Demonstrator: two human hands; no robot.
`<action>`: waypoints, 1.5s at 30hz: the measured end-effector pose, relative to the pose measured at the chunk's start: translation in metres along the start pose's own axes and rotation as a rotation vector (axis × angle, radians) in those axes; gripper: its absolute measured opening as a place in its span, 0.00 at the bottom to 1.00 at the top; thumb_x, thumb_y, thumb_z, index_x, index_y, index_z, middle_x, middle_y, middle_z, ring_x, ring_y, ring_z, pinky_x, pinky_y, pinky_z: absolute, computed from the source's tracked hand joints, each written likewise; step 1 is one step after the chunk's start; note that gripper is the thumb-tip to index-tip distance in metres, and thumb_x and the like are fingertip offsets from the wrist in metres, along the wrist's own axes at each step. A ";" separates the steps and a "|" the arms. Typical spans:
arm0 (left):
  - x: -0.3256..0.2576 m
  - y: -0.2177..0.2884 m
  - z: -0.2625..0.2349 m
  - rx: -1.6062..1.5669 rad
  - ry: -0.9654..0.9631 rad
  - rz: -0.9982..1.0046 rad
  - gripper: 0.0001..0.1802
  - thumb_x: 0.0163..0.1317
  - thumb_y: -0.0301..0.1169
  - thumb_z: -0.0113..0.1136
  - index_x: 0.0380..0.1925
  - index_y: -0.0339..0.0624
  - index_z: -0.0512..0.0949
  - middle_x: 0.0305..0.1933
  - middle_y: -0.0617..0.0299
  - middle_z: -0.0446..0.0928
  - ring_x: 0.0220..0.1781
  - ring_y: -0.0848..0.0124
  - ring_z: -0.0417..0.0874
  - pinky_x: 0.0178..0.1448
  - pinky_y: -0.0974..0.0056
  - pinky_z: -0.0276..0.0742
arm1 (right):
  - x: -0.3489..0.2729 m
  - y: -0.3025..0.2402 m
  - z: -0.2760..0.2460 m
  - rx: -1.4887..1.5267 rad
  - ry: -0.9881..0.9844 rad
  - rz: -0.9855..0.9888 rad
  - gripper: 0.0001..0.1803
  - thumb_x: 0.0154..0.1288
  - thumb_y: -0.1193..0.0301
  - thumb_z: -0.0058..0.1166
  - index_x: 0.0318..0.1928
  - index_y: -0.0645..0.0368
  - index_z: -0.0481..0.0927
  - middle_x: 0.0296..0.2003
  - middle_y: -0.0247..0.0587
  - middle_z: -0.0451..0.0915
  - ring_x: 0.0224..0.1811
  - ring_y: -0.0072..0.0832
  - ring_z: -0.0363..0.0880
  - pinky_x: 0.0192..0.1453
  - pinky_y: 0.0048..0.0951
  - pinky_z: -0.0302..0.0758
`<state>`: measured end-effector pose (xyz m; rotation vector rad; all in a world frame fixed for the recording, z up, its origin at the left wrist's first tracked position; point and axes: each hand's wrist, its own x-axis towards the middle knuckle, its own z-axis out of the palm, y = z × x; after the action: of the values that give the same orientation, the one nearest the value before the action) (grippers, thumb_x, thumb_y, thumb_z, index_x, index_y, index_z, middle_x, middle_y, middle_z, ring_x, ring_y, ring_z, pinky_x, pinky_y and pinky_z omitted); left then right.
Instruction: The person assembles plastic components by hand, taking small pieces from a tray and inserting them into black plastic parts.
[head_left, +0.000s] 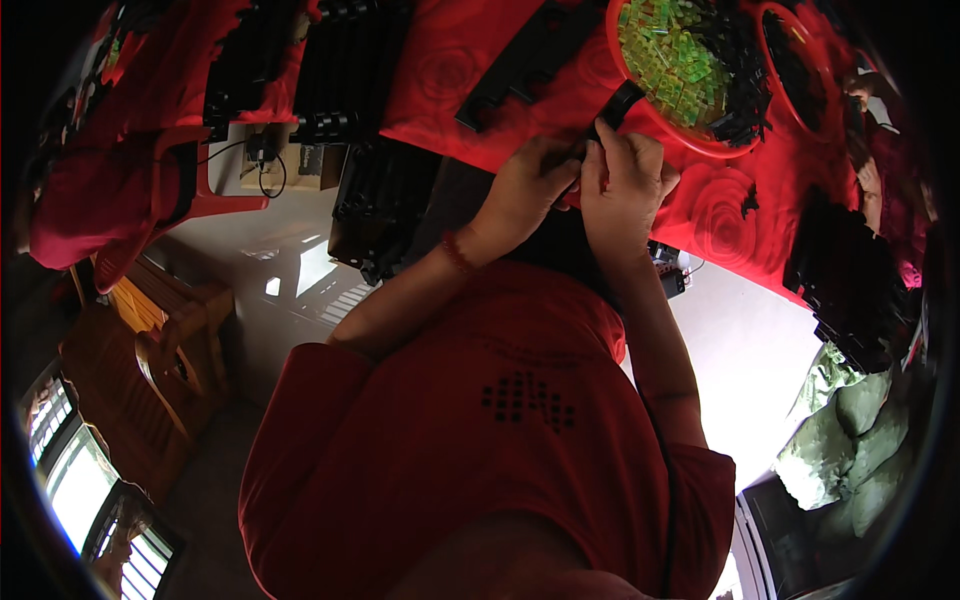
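Both hands met at the near edge of the table [470, 60], which was draped in a red cloth with a rose pattern. The left hand [525, 185] and the right hand [622, 175] were pressed close together, fingers curled around a narrow black strip [612, 108]. Each hand gripped the lower end of it, thumbs side by side.

There was little open room on the table. A red basin [655, 110] heaped with small green translucent pieces [670, 55] sat just beyond the knuckles, the strip's far end reaching up against its rim. Another long black part [520, 65] lay on the cloth to the left, and stacks of black parts [350, 60] crowded the far side. More dark stacks [850, 280] sat at the right edge. Below the table edge the pale floor [280, 250] was open, with a wooden bench [160, 340] off to the left.

The strip's lower end was buried in the fingers, so I could not tell its full length or what the fingertips were doing to it. The black piles were too dark to make out singly, and a second basin at the top right was cut off by the rim.

The strip's long axis ran diagonally, rising away from the person toward the upper right, its free end pointing at the basin.
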<state>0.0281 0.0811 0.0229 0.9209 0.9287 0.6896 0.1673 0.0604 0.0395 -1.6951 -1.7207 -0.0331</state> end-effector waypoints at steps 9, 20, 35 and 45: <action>-0.009 -0.006 0.006 0.286 0.168 0.090 0.13 0.71 0.33 0.57 0.41 0.31 0.76 0.26 0.63 0.77 0.22 0.78 0.75 0.28 0.72 0.71 | -0.013 0.000 0.004 0.072 -0.086 0.033 0.09 0.58 0.72 0.65 0.41 0.51 0.85 0.37 0.31 0.75 0.36 0.27 0.76 0.52 0.36 0.58; -0.008 -0.017 0.005 0.356 0.191 0.135 0.14 0.69 0.30 0.59 0.48 0.30 0.76 0.28 0.63 0.77 0.24 0.80 0.74 0.29 0.72 0.72 | -0.019 0.002 0.006 0.017 -0.069 0.077 0.11 0.61 0.71 0.63 0.44 0.51 0.81 0.41 0.33 0.76 0.36 0.28 0.77 0.52 0.37 0.58; -0.016 0.011 0.002 -0.013 0.041 -0.016 0.23 0.64 0.29 0.66 0.56 0.30 0.73 0.44 0.58 0.81 0.39 0.77 0.81 0.42 0.72 0.78 | -0.030 0.007 0.002 0.140 -0.177 0.168 0.14 0.59 0.74 0.62 0.47 0.53 0.81 0.38 0.37 0.76 0.34 0.32 0.76 0.54 0.39 0.57; -0.016 0.014 0.002 0.224 0.065 -0.027 0.20 0.65 0.31 0.66 0.53 0.31 0.76 0.42 0.60 0.81 0.38 0.77 0.81 0.40 0.72 0.77 | -0.036 0.005 0.001 0.097 -0.118 0.149 0.15 0.57 0.74 0.63 0.47 0.51 0.82 0.39 0.36 0.76 0.34 0.33 0.76 0.54 0.39 0.57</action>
<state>0.0212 0.0736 0.0414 1.0866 1.0904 0.6036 0.1672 0.0304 0.0193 -1.7786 -1.6469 0.2192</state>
